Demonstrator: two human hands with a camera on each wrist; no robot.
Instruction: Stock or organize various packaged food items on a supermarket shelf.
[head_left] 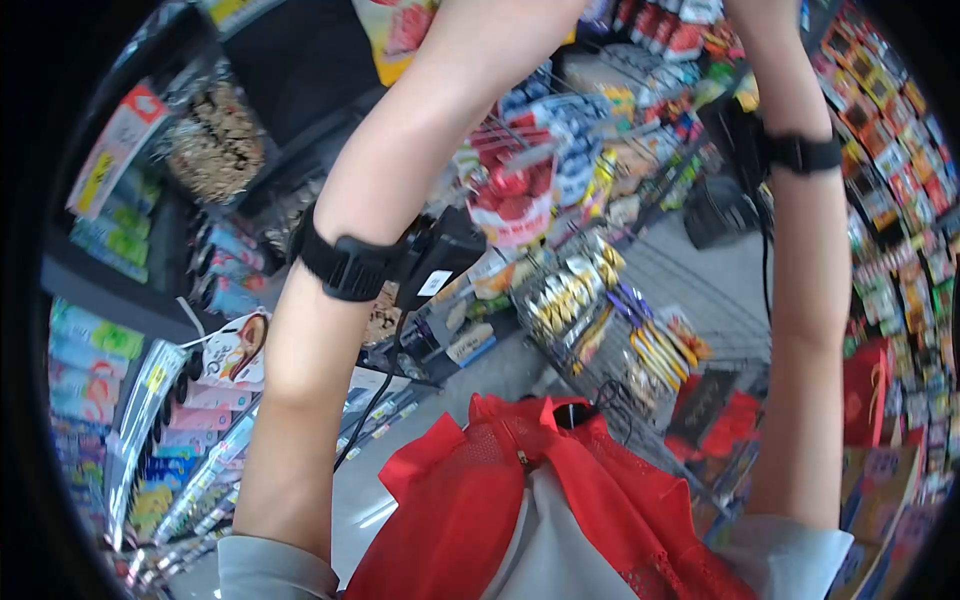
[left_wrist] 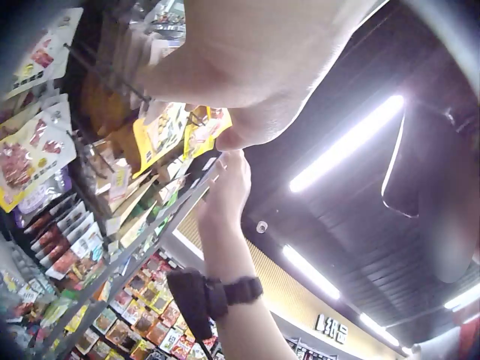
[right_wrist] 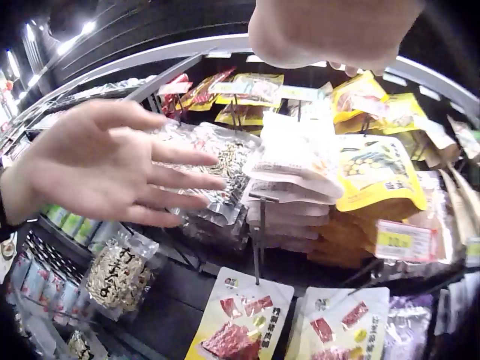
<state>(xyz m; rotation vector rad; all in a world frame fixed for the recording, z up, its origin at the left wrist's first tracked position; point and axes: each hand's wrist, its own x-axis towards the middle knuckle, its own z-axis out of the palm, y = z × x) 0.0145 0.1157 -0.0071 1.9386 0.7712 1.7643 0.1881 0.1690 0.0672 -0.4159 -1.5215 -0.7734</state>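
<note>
Across a shop rack (right_wrist: pixel 169 289) of hanging snack packs, the left hand (right_wrist: pixel 101 165) is spread wide, palm showing and fingers apart, in front of clear packets (right_wrist: pixel 234 169) of dried food. It grips nothing visible, and whether the fingertips touch the film cannot be told. The right hand (right_wrist: pixel 337 34) is raised near the upper part of the rack; its fingers are mostly hidden, so whether it holds anything cannot be told either.

The clear packets lie just beside a stack of white pouches (right_wrist: pixel 292 161), with a yellow pouch (right_wrist: pixel 379 176) next to those. Lower down, meat pouches (right_wrist: pixel 240 319) hang below a metal hook (right_wrist: pixel 258 240), and a price tag (right_wrist: pixel 405 241) sits under the yellow pouch.

The clear packets look light and soft, with a glossy film that is probably a little slippery; the dried pieces inside could well crumble if squeezed. The flat top seal seems the best place to take hold, pinched between thumb and fingers, with the filled belly left unpressed.
</note>
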